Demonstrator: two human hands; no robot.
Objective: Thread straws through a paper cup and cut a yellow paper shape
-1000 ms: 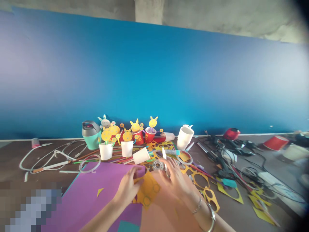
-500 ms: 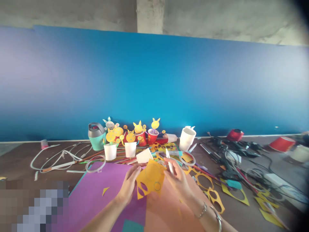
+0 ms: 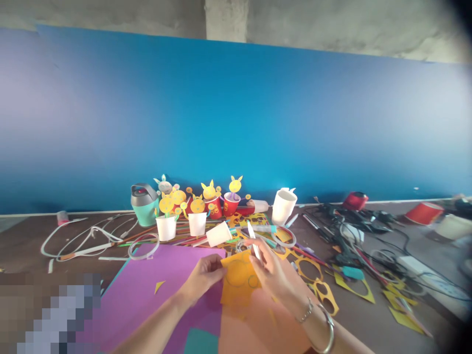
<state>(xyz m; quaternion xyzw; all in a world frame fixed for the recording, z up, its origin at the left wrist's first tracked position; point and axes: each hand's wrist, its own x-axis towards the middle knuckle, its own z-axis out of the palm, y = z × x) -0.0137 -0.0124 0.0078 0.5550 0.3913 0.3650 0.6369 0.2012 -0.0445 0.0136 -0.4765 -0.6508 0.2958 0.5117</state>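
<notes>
A yellow sheet of paper (image 3: 238, 281) with circles drawn on it is held up over the purple sheet (image 3: 173, 270) and the orange sheet (image 3: 265, 332). My left hand (image 3: 203, 276) pinches its left edge between thumb and fingers. A white pen (image 3: 252, 240) slants upward from my right hand (image 3: 272, 269), whose fingers are closed around it beside the paper's right edge. Whether those fingers also grip the paper is hard to see. Lying just beyond the paper is a tipped white paper cup (image 3: 219, 234).
White cups (image 3: 166, 227) and red cups (image 3: 231, 203) with yellow paper animal figures stand along the blue partition (image 3: 236, 113). A teal container (image 3: 145, 209) is left of them. Cut yellow scraps (image 3: 324, 295) and tangled black cables (image 3: 354, 255) lie at right, white cables (image 3: 98, 236) at left.
The yellow paper has been turned, so its cut-out corner no longer shows at lower left. My left hand has shifted slightly right along with it; the pen stays in my right hand.
</notes>
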